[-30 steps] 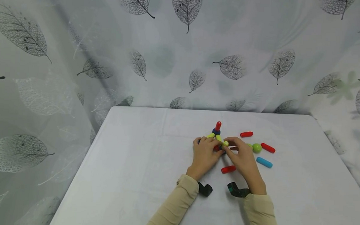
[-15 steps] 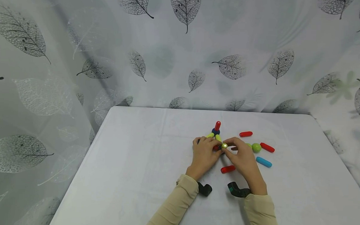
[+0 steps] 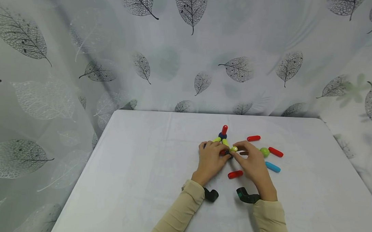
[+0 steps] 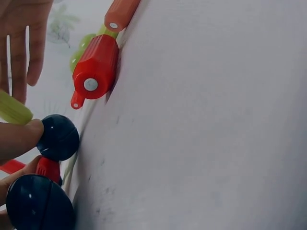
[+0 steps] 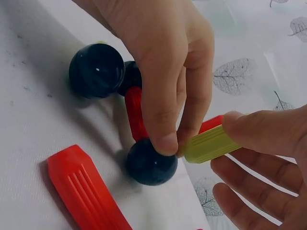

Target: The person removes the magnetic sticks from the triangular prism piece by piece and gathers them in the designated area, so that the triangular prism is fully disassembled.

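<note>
In the head view, my left hand (image 3: pixel 210 159) rests over a structure of magnetic sticks and dark balls. Its thumb and fingers grip a dark blue ball (image 5: pixel 152 162), which joins a red stick (image 5: pixel 136 112). Another dark blue ball (image 5: pixel 97 70) sits farther along the structure. My right hand (image 3: pixel 252 162) pinches a yellow-green stick (image 5: pixel 211 144) between thumb and fingers, its end close beside the gripped ball. Whether stick and ball touch, I cannot tell. At the structure's far end, a red stick (image 3: pixel 224 129) stands up from a dark ball (image 3: pixel 222 135). The hands hide its middle.
Loose red sticks lie at the back (image 3: pixel 253 138), at the right (image 3: pixel 275 152) and in front of the hands (image 3: pixel 235 174). A blue stick (image 3: pixel 272 167) and a green ball (image 3: pixel 264 152) lie right of my right hand. A leaf-patterned curtain (image 3: pixel 188 61) hangs behind the white table (image 3: pixel 147 169).
The yellow-green stick turned its end towards the head camera, then tilted slightly right again. My right hand shifted a little right, covering one green piece. My left hand stays nearly still.
</note>
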`<state>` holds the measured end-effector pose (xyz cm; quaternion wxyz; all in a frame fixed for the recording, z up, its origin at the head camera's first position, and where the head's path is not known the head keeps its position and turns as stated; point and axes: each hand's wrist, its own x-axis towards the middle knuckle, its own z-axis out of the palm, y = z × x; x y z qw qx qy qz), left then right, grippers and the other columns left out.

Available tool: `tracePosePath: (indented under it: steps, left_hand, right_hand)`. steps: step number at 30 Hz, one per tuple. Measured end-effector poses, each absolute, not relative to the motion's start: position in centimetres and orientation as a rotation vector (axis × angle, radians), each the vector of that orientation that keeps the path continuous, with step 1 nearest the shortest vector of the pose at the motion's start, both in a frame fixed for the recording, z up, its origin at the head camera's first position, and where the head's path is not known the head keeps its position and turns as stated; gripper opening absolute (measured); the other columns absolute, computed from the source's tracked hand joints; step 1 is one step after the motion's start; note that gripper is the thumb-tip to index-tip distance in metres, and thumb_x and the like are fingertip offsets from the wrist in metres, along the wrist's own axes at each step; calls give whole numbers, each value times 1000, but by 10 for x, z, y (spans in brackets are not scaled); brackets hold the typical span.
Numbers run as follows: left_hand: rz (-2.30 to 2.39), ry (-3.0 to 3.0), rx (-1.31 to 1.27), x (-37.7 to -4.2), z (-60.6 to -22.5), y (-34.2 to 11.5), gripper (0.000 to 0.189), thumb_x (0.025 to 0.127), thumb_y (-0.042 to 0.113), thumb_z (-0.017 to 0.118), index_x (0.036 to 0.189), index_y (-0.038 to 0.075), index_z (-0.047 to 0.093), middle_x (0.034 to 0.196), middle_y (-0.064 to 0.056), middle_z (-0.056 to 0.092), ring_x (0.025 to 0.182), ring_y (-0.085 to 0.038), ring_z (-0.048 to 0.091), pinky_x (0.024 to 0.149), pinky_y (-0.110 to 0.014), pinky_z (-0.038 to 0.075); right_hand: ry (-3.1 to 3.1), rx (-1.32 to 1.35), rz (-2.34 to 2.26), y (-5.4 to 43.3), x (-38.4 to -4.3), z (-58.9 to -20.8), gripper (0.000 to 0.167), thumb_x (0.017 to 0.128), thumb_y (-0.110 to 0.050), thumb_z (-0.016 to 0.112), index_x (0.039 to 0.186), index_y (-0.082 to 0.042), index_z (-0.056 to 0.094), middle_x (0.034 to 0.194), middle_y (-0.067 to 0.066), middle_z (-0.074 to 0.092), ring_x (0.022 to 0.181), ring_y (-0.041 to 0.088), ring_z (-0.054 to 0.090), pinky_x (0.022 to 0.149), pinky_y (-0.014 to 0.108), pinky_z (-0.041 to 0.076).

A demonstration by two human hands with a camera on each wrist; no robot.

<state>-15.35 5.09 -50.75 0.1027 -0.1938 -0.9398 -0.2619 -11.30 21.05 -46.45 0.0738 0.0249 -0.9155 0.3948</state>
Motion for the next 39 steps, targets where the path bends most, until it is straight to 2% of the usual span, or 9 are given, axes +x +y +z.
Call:
tracePosePath:
  steps: [9, 19, 26, 34, 39]
  left_hand:
    - [-814, -2810, -601, -156, -504, 44, 19, 93, 40, 79, 110, 31, 77, 120, 11, 75, 118, -16, 62, 117, -51, 35]
    - [-720, -2883, -723, -163, -501, 30, 23, 96, 37, 76, 118, 29, 74, 124, 11, 73, 121, -15, 62, 114, -49, 36]
    - [-712, -2892, -775, -166, -500, 26, 21, 98, 31, 75, 118, 28, 74, 124, 11, 73, 123, -13, 63, 115, -47, 38]
    - [-711, -2897, -772, -166, -498, 26, 20, 98, 31, 74, 118, 29, 75, 125, 11, 73, 124, -14, 64, 115, -48, 39]
    - [-883, -2861, -792, -168, -500, 21, 20, 100, 30, 72, 119, 27, 74, 119, 9, 75, 116, -13, 65, 113, -48, 39]
  right_hand:
    - [-2747, -13, 1279, 223, -113, -464, 34, 101, -10, 68, 134, -3, 62, 125, 20, 69, 119, 39, 67, 102, 57, 55]
    - [-2862, -35, 1203, 227, -125, -473, 38, 103, -16, 65, 139, -5, 63, 128, 20, 70, 119, 38, 66, 102, 55, 57]
    - [-2969, -67, 1091, 228, -138, -477, 38, 103, -19, 66, 135, -2, 60, 124, 23, 70, 113, 40, 68, 97, 54, 59]
    - [-3066, -120, 1050, 225, -152, -477, 37, 104, -23, 65, 133, -1, 62, 122, 23, 69, 107, 36, 65, 94, 49, 61]
    - [-3128, -113, 1029, 221, -157, -474, 37, 103, -21, 67, 131, 2, 62, 121, 24, 69, 105, 36, 66, 92, 48, 61]
